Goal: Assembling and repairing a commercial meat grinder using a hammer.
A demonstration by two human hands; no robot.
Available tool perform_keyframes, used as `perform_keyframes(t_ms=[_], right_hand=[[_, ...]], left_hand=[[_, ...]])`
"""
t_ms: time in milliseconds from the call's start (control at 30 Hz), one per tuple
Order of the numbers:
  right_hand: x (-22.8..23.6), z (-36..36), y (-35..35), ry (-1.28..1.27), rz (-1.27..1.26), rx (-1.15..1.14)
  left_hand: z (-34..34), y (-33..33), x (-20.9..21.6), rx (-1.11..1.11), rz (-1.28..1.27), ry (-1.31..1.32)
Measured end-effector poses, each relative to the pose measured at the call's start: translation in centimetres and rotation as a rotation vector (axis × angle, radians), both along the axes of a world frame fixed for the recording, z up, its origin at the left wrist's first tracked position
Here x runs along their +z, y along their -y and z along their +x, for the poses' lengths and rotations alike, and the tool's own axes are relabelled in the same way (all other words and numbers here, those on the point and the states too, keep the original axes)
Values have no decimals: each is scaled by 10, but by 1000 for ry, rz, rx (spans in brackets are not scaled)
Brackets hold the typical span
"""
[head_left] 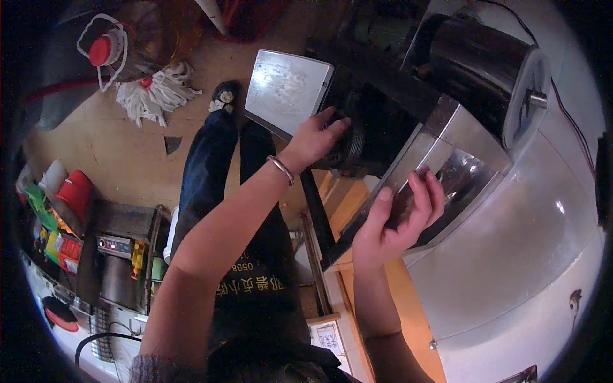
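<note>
My left hand (316, 140), with a bangle at its wrist, reaches to the dark side of a black and steel machine (466, 131). Its fingers are bent round a dark, round, ribbed part (350, 143); shadow hides what exactly they grip. My right hand (399, 220) is held palm up beside the machine's shiny steel panel (456, 169), fingers curled and thumb apart. Nothing shows in it, and whether its fingertips touch the panel I cannot tell. Left of the dark part, a flat silvery metal plate (288, 86) stands out over my legs.
A dark cylinder (479, 64) with a pale end disc lies atop the machine. On the floor at far left are a white mop head (153, 96) and a red-capped jug (100, 51). A red container (75, 191) and a small control panel (115, 244) are at left.
</note>
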State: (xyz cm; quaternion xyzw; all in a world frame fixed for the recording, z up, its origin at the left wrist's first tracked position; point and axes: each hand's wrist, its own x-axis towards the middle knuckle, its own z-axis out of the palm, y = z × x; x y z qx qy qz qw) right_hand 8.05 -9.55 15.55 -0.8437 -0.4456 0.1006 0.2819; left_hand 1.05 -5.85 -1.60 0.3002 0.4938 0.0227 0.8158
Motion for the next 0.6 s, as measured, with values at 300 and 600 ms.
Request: perform_keyframes(t_ms=[300, 600], right_hand=[[-1, 1, 2, 16, 4, 10], [-1, 2, 5, -6, 6, -26]], left_hand=[[-8, 13, -6, 146, -103, 198], [-21, -20, -1, -270, 143, 271]])
